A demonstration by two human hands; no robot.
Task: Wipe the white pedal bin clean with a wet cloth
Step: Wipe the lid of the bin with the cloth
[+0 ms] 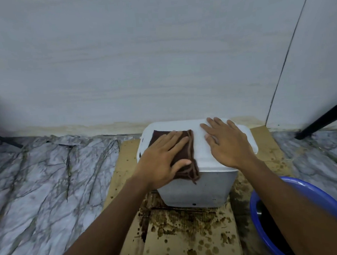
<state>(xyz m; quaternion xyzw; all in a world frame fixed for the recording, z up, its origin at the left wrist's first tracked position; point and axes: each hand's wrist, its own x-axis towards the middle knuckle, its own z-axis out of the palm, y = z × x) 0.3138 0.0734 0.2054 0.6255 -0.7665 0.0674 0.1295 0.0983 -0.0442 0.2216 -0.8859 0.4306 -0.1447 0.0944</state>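
The white pedal bin (200,188) stands on stained cardboard against the wall, its lid closed. A folded dark brown cloth (186,157) lies on the left half of the lid. My left hand (161,159) lies flat on the cloth with straight fingers, pressing it onto the lid. My right hand (226,143) rests flat on the bare right half of the lid, fingers spread and pointing toward the wall.
A blue basin (296,198) holding dark water sits at the lower right, beside my right forearm. Brown-spotted cardboard (189,235) covers the marbled floor (49,182) under the bin. Black furniture legs (323,119) stand at right and at far left. The grey wall is directly behind.
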